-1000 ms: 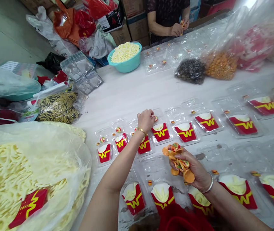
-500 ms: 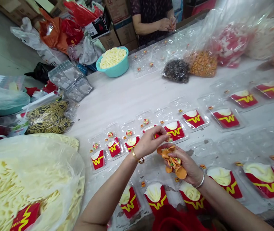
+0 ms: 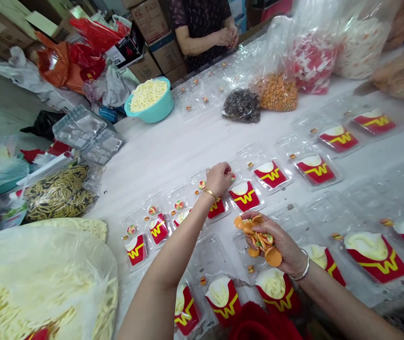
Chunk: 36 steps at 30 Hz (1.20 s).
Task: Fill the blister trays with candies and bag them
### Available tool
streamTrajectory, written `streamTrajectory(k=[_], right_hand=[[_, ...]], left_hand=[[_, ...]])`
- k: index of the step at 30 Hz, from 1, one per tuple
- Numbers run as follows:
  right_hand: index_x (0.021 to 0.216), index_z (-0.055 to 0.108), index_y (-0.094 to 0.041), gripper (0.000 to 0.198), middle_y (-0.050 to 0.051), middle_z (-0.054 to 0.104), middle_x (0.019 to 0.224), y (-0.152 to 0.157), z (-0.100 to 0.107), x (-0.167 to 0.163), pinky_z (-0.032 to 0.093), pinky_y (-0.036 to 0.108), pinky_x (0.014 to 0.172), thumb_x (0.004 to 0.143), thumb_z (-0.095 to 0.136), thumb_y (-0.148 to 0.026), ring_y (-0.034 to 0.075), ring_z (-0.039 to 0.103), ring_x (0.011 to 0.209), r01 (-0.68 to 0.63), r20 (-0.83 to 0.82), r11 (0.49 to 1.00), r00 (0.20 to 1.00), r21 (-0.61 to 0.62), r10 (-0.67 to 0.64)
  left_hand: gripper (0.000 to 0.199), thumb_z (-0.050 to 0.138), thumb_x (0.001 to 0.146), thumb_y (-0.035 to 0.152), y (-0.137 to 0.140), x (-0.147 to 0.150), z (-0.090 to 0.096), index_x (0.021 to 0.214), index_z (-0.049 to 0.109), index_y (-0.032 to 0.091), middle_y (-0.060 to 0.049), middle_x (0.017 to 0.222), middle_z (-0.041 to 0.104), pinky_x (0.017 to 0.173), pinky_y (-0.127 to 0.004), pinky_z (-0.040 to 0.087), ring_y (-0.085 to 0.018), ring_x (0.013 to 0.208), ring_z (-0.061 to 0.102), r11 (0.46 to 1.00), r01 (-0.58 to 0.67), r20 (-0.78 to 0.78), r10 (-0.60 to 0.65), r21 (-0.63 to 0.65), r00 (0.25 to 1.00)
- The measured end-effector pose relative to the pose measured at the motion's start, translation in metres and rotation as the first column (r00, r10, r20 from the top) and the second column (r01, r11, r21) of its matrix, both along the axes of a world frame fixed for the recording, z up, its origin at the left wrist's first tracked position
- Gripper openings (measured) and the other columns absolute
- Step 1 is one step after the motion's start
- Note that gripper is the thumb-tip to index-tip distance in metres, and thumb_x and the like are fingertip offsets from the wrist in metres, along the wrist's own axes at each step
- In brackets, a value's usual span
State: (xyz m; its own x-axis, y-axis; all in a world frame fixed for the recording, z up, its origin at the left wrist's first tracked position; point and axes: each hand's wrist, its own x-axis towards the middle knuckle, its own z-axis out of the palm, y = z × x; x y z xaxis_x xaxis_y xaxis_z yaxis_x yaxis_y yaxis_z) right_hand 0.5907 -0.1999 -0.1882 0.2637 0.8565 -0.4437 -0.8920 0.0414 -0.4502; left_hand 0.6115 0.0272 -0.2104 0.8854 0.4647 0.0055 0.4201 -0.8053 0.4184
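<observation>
My left hand (image 3: 219, 179), with a gold bracelet at its wrist, reaches over a clear plastic tray in the middle row. Its fingers are pinched on a small round toy pizza (image 3: 233, 177), partly hidden behind the fingertips. Just below, that tray holds a red fries box (image 3: 246, 200) with a yellow zigzag. Cupped palm up, my right hand (image 3: 281, 245) holds a pile of toy pizza pieces (image 3: 258, 238), orange-backed discs with some coloured faces. Trays to the left carry a toy pizza (image 3: 178, 204) and a tiny burger (image 3: 147, 218) above their fries boxes.
A turquoise basin (image 3: 157, 111) of pale fries stands at the far side. Bags of dark pieces (image 3: 241, 105), orange pieces (image 3: 279, 92) and pink pieces (image 3: 311, 61) lie farther right. A large fries bag (image 3: 46, 269) fills the near left. Across the table a person's hands (image 3: 228, 37) are together.
My left hand has moved away from my right hand, forward to the tray, carrying a toy pizza. The right hand still cups its pile. The view has shifted slightly right.
</observation>
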Motion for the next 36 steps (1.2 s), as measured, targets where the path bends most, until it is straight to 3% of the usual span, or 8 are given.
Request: streamTrajectory(k=[7,12,15,19,21,26,28,36], right_hand=[[0.101,0.057,-0.021,0.026,0.000,0.057,0.081,-0.005,0.002,0.002,0.037,0.023,0.048,0.076,0.054,-0.019,0.011,0.052,0.054,0.030,-0.015,0.998,0.999,0.056,-0.030],[0.101,0.058,-0.020,0.026,0.001,0.058,0.083,-0.012,0.004,0.010,0.035,0.023,0.047,0.075,0.054,-0.020,0.011,0.051,0.054,0.113,-0.012,0.992,0.994,0.062,-0.113],[0.101,0.058,-0.021,0.028,0.001,0.059,0.081,-0.016,0.007,0.015,0.036,0.023,0.048,0.073,0.056,-0.020,0.011,0.052,0.054,0.152,0.003,0.988,0.988,0.025,-0.152],[0.103,0.058,-0.022,0.030,0.000,0.060,0.079,-0.018,0.009,0.021,0.038,0.023,0.050,0.072,0.059,-0.021,0.012,0.052,0.056,0.193,0.023,0.981,0.981,-0.031,-0.192],[0.103,0.059,-0.022,0.030,0.000,0.059,0.078,-0.019,0.008,0.025,0.039,0.024,0.050,0.073,0.060,-0.021,0.011,0.052,0.055,0.241,0.033,0.970,0.970,-0.031,-0.240],[0.106,0.058,-0.021,0.030,-0.001,0.056,0.076,-0.029,0.006,0.039,0.040,0.024,0.052,0.076,0.057,-0.021,0.011,0.050,0.056,0.309,0.028,0.951,0.951,0.019,-0.309],[0.106,0.058,-0.021,0.030,0.000,0.055,0.077,-0.035,0.006,0.045,0.039,0.023,0.052,0.076,0.057,-0.020,0.011,0.050,0.057,0.321,0.025,0.947,0.946,0.022,-0.322],[0.108,0.058,-0.022,0.032,0.000,0.054,0.077,-0.049,0.005,0.059,0.039,0.024,0.050,0.075,0.058,-0.022,0.011,0.050,0.056,0.322,-0.017,0.947,0.947,0.013,-0.321]], left_hand=[[0.021,0.041,0.092,0.024,-0.013,-0.009,0.012,0.092,0.062,0.020,-0.008,0.107,0.061,0.085,-0.039,0.033,-0.021,0.098,0.055,0.947,0.274,-0.102,-0.260,0.170,0.960],[0.028,0.042,0.093,0.036,-0.037,-0.039,0.042,0.112,0.058,0.023,-0.007,0.117,0.059,0.089,-0.035,0.038,-0.020,0.106,0.054,0.948,0.190,0.054,-0.182,-0.257,0.982],[0.032,0.054,0.085,0.047,-0.057,-0.059,0.052,0.097,0.062,0.018,-0.004,0.092,0.064,0.074,-0.029,0.044,-0.016,0.084,0.058,0.713,0.148,-0.002,-0.205,-0.686,0.979],[0.030,0.068,0.074,0.041,-0.075,-0.064,0.047,0.080,0.056,0.015,-0.002,0.078,0.060,0.065,-0.024,0.043,-0.010,0.069,0.055,0.473,0.050,0.031,-0.047,-0.880,0.998],[0.028,0.068,0.074,0.039,-0.074,-0.051,0.041,0.079,0.053,0.016,-0.001,0.076,0.059,0.064,-0.024,0.043,-0.010,0.068,0.054,0.502,0.030,0.066,0.054,-0.865,0.996],[0.017,0.056,0.084,0.035,-0.053,0.018,0.030,0.079,0.055,0.019,0.000,0.077,0.060,0.068,-0.025,0.042,-0.012,0.072,0.054,0.909,0.062,0.241,0.044,-0.413,0.969],[0.011,0.052,0.086,0.028,-0.046,0.049,0.026,0.081,0.057,0.019,-0.002,0.083,0.061,0.073,-0.026,0.042,-0.014,0.078,0.055,0.980,0.109,0.270,-0.061,-0.167,0.961],[0.019,0.045,0.085,0.014,-0.034,0.098,0.007,0.087,0.064,0.020,-0.009,0.098,0.062,0.075,-0.035,0.039,-0.022,0.090,0.055,0.886,0.362,-0.150,-0.332,0.290,0.931]])
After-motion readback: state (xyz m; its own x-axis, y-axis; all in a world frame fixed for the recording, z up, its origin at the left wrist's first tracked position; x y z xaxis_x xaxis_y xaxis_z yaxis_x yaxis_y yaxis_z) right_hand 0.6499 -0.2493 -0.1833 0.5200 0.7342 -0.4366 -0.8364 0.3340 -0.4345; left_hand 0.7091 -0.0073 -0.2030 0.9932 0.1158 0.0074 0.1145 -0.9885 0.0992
